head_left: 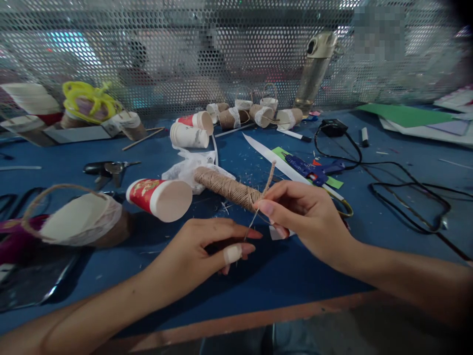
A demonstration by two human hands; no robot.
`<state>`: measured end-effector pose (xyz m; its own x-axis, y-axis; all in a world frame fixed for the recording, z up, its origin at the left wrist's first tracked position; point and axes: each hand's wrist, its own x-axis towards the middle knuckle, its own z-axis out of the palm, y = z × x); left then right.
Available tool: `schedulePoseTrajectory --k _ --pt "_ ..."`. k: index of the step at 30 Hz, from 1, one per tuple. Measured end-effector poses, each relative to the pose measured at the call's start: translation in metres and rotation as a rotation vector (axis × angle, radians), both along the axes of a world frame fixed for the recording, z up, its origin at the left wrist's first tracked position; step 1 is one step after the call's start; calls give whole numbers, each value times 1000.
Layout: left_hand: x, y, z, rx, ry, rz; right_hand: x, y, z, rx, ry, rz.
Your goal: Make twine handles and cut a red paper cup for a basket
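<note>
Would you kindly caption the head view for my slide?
A twine strand runs between left hand and right hand near a twine roll.

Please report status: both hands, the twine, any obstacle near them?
Right hand pinching strand. Strand runs down to left hand, grip unclear. Twine roll lies just beyond; red cup near left hand.

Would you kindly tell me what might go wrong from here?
The twine spool lies on its side, so tugging the thin strand might roll it. The red paper cup, also on its side, could roll if the left hand bumps it. The blue glue gun lies just beyond the right hand and, if hot, might burn it.
</note>
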<state>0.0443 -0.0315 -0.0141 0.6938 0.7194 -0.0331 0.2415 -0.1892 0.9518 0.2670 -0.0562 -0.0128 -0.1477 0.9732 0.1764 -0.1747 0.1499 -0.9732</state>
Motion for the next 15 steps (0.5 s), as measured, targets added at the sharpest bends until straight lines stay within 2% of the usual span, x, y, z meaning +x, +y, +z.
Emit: schedulePoseTrajectory --k 3,8,15 --pt "-1 1 -1 74 50 -16 -1 -1 1 13 -31 -39" --pt "0 0 1 92 92 -48 -1 -2 2 -15 -19 -40" --pt "0 -4 5 -63 21 -110 4 -1 -3 -46 73 111"
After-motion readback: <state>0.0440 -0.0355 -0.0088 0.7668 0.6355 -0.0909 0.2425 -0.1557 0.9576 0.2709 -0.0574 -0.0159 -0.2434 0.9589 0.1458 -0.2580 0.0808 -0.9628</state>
